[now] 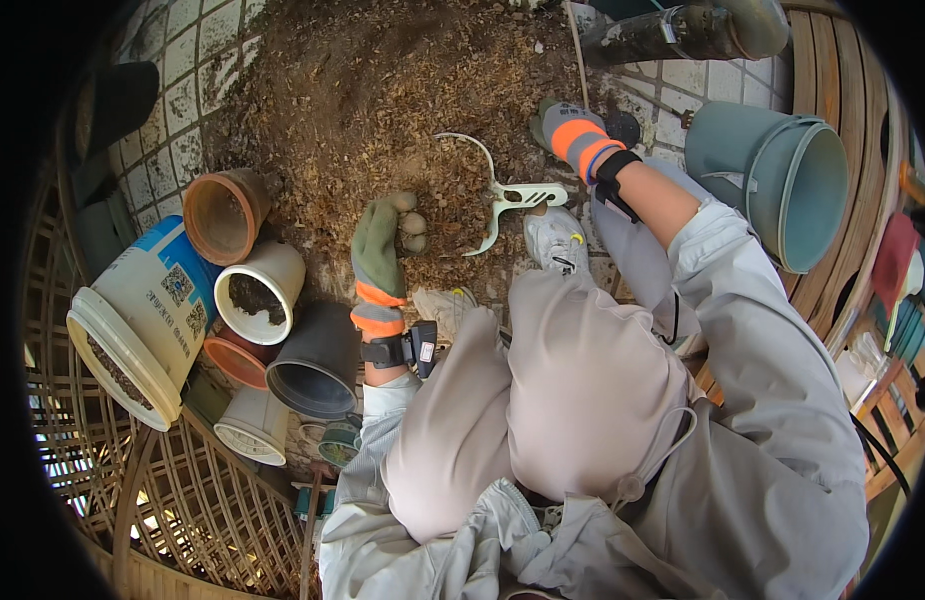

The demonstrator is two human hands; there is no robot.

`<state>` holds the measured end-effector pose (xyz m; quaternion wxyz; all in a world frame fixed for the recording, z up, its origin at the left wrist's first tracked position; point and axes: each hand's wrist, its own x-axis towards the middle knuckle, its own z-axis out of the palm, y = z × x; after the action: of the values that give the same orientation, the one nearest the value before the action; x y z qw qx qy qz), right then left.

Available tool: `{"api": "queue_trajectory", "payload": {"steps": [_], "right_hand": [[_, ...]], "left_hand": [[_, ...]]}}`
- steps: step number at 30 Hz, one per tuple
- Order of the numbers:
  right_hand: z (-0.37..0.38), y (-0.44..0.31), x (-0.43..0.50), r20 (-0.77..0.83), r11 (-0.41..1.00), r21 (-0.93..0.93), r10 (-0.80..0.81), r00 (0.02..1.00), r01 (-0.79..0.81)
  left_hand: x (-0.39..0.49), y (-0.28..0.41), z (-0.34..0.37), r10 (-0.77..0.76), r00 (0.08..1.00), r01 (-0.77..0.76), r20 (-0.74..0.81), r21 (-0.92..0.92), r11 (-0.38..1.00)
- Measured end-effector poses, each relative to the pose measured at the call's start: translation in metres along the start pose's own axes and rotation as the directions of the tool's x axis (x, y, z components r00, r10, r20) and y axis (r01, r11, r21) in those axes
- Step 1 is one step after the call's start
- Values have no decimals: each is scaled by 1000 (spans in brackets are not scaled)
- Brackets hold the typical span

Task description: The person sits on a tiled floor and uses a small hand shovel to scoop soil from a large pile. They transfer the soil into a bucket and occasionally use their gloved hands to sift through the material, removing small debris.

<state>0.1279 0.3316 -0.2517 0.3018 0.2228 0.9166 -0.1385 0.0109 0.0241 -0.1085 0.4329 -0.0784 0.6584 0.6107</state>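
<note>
Brown soil mixed with pale shreds (pixel 357 90) is spread over the tiled floor before me. My left hand (pixel 391 240), in a green, grey and orange work glove, rests low over the soil with its fingers curled; whether something is under them I cannot tell. My right hand (pixel 571 131), gloved the same way, is at the right edge of the soil, its fingers mostly hidden behind the back of the hand. Between the hands lies a pale green plastic scoop (pixel 528 196), its curved rim half in the soil and its slotted handle near my shoe, touched by neither hand.
Left of me stand or lie a terracotta pot (pixel 221 214), a white pot (pixel 256 300), a black pot (pixel 312 371) and a large white-and-blue bucket (pixel 144 300). At right, a grey-green bucket (pixel 762 176) lies tipped beside wooden slats (pixel 845 142). A thin stick (pixel 577 52) is above my right hand.
</note>
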Motion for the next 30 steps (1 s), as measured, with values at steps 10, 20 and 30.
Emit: {"api": "queue_trajectory", "payload": {"steps": [10, 20, 30], "right_hand": [[-98, -110, -66, 104, 864, 482, -219, 970, 143], [-150, -170, -91, 148, 872, 435, -316, 937, 225], [-96, -22, 137, -329, 971, 32, 236, 915, -239]], "left_hand": [[15, -30, -13, -66, 997, 69, -34, 118, 991], [21, -31, -26, 204, 978, -183, -52, 267, 946], [4, -3, 6, -91, 984, 133, -152, 291, 947]]}}
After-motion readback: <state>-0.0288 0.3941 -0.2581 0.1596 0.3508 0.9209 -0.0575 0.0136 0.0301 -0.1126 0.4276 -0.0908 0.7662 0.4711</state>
